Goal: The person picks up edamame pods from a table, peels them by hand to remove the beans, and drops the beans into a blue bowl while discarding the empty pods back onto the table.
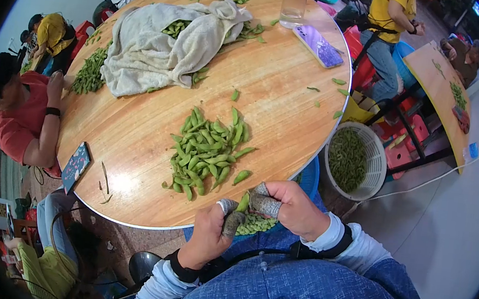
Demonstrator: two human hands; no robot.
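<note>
one pod in the fingers, held over shelled beans: position sound, right-side grip unconfirmed

nearest the wearer, the left hand point(206, 229) has its thumb and fingertips closed narrow on a plump green bean pod point(243, 202), which points up between the two hands. the right hand point(298, 209) is drawn in narrow at the pod's upper side; whether it grips the pod or only rests beside it, i cannot tell. grey fabric finger wraps point(232, 223) cover working digits on both.

below lie small pale green shelled beans point(256, 226). the step is judged to be opening the pod. the low position suits it: beans pressed loose should fall among the others. recommended: keep the lower end firm, work along the seam with a wrapped thumb, and press evenly so that no bean is crushed or shot aside.

just beyond, a loose heap of green pods point(207, 153) lies near the edge of a round, wood-grained table point(280, 98), within easy reach. to the right stands a round, white, slotted plastic basket point(375, 167) with dark green matter inside; whole pods or husks, i cannot tell. farthest, a crumpled off-white cloth point(145, 46) partly covers more pods.
</note>
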